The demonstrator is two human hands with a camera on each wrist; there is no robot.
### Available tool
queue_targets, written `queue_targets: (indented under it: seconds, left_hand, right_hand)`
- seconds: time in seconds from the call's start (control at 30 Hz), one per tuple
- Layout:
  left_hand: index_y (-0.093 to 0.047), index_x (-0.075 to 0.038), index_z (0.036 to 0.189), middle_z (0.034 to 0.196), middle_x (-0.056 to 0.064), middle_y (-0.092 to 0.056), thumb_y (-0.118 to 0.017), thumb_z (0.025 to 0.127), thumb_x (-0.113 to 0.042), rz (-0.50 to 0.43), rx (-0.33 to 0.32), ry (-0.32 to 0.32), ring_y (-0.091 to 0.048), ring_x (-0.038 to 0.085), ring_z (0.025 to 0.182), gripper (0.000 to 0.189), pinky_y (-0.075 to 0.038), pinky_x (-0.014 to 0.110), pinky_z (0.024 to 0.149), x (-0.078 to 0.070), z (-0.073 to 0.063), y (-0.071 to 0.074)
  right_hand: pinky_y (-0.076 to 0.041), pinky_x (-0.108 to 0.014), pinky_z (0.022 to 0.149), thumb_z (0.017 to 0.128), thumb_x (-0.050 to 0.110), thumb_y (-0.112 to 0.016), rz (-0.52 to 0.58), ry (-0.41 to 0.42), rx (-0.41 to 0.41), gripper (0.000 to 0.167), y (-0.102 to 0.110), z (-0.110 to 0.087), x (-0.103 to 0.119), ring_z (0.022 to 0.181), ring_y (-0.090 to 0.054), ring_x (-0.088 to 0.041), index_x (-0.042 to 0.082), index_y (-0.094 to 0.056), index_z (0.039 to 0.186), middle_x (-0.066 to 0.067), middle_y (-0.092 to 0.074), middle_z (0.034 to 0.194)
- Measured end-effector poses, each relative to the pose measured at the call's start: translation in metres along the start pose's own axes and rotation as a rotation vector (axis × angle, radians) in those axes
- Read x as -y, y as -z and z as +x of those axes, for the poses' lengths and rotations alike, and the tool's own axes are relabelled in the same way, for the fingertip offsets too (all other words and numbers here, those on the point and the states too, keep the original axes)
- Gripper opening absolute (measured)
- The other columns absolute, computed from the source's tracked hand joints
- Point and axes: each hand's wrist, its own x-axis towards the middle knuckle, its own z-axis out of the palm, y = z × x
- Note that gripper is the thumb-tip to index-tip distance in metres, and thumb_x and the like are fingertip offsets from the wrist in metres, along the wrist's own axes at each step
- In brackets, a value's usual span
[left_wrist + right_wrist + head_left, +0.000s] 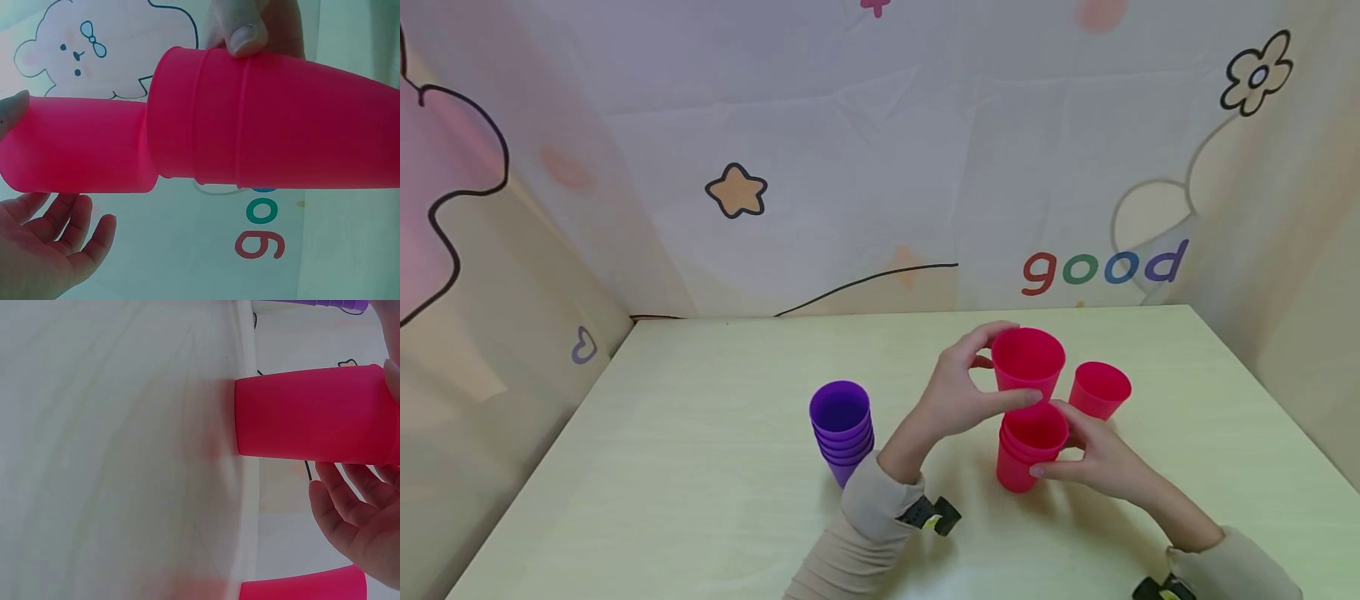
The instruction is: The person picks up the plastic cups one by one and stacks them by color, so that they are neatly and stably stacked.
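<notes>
My left hand [958, 392] grips a red plastic cup [1030, 379] upright, thumb on the near side and fingers around the far side. Directly beneath it stands a nested stack of red cups [1017, 473] on the table. In the left wrist view, the held cup's base [134, 147] meets the top rim of the stack [281, 125], whose stepped rims show. My right hand [1093, 454] holds that stack near its upper rims, with the thumb in front and fingers behind. One more red cup [1101, 396] stands alone just behind the right hand.
A nested stack of purple cups [841, 429] stands to the left, beside my left forearm. The pale table [700, 467] ends at a printed cloth backdrop [850, 183] at the back, with cloth on both sides too.
</notes>
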Motion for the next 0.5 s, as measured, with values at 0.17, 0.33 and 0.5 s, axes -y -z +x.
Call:
queue_targets:
  seconds: [0.17, 0.33, 0.5]
  left_hand:
    - [-0.047, -0.014, 0.127, 0.119, -0.006, -0.054, -0.075, 0.073, -0.018, 0.006, 0.05, -0.009, -0.048, 0.002, 0.103, 0.061, -0.045, 0.021, 0.08, 0.0004, -0.0017, -0.0018]
    - [-0.046, -0.013, 0.128, 0.12, -0.003, -0.053, -0.075, 0.071, -0.017, 0.036, 0.104, -0.005, -0.048, 0.002, 0.103, 0.064, -0.045, 0.02, 0.08, 0.0028, -0.0037, -0.0033]
    - [-0.046, -0.013, 0.129, 0.12, -0.004, -0.053, -0.077, 0.07, -0.018, 0.081, 0.154, 0.024, -0.046, 0.002, 0.104, 0.067, -0.045, 0.018, 0.079, 0.0073, -0.0063, -0.0054]
  right_hand:
    - [-0.052, -0.031, 0.073, 0.069, 0.016, -0.079, -0.015, -0.008, 0.011, 0.07, 0.0007, 0.0008, -0.0004, 0.096, -0.058, -0.02, 0.005, -0.043, 0.128, -0.009, -0.057, 0.111]
    - [-0.052, -0.031, 0.072, 0.069, 0.017, -0.079, -0.023, -0.009, 0.009, 0.064, 0.0007, 0.0009, -0.0008, 0.094, -0.058, -0.018, 0.007, -0.045, 0.124, -0.009, -0.056, 0.111]
    - [-0.052, -0.031, 0.071, 0.069, 0.015, -0.079, -0.022, 0.016, -0.001, 0.061, 0.0011, 0.0002, -0.0024, 0.092, -0.058, -0.014, 0.008, -0.047, 0.12, -0.005, -0.057, 0.109]
